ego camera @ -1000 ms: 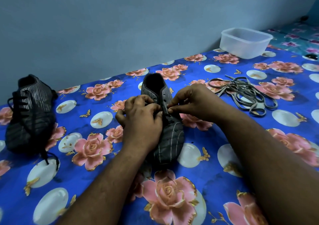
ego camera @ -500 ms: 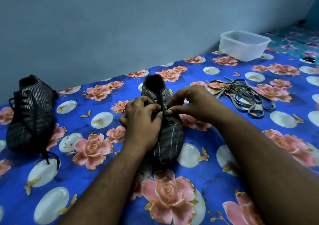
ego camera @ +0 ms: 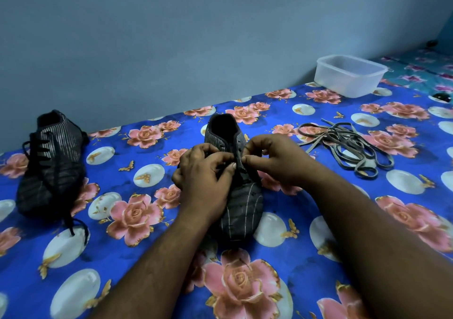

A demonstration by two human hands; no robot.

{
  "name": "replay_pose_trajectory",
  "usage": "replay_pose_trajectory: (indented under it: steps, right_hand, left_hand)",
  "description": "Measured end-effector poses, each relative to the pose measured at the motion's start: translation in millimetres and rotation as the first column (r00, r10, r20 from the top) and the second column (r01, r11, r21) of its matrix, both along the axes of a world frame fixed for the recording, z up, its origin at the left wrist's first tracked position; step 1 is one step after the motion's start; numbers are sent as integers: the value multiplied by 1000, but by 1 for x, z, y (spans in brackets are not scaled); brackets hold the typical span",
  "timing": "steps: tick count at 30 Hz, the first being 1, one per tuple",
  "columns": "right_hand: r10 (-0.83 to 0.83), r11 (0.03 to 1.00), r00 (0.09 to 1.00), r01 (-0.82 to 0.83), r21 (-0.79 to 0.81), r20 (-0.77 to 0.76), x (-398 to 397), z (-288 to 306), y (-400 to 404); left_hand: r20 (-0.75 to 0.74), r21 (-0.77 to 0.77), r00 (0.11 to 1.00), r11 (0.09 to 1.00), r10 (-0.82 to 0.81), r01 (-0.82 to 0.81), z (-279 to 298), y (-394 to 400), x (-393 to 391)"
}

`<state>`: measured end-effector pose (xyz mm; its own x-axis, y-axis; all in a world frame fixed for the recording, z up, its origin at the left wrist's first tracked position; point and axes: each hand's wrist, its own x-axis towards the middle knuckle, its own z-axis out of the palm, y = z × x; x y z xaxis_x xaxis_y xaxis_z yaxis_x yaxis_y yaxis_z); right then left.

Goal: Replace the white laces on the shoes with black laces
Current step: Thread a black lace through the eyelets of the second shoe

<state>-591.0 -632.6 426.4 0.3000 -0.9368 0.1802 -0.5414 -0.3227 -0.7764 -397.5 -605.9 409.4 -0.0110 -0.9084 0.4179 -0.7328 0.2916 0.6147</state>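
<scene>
A dark striped shoe (ego camera: pixel 241 211) lies in the middle of the floral sheet, toe toward me. My left hand (ego camera: pixel 204 176) grips its left side at the eyelets, fingers curled. My right hand (ego camera: pixel 272 159) pinches the black lace at the shoe's right eyelet row, thumb against fingertips. The lace itself is mostly hidden under my fingers. A second striped shoe (ego camera: pixel 51 162) with black laces threaded lies at the left, its lace ends trailing toward me. The removed white laces (ego camera: pixel 348 144) lie in a loose tangle to the right.
An empty translucent plastic tub (ego camera: pixel 350 75) stands at the back right by the blue wall. The blue floral sheet (ego camera: pixel 137 250) covers the whole surface. A small dark object (ego camera: pixel 442 96) lies at the far right edge.
Both hands stay at the middle shoe's eyelets. My right hand's fingers have shifted slightly at the lace. The shoes and the white laces have not moved.
</scene>
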Motion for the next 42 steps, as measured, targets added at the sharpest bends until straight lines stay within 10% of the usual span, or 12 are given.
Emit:
replay_pose_trajectory:
  steps: [6,12,15,20,37,42]
  right_hand:
    - [-168,985,918,144,92,359,-20,11,-8]
    - [-650,743,601,629,226,464,-61,15,-26]
    - [-676,727,729,684,-67,108,-62,8,-26]
    - [-149,960,926,51,-275,-347,-27,12,-6]
    - [5,911,952,-131,-391,-305,-22,4,-11]
    - [-384,862,906,283,-421,-178,-51,2,-27]
  left_hand:
    - [-135,11,988,997,-74,76,0,3,13]
    - [-206,178,962,960,-178,216,-5,-6,39]
    - [-196,191,962,955,-188,226,-5,-5,37]
    - [-191,205,968,958,-162,201,-4,-3,37]
    - [-185,214,971,958,-152,191,-4,-3,35]
    - [-177,223,974,958,-145,183,-4,-3,36]
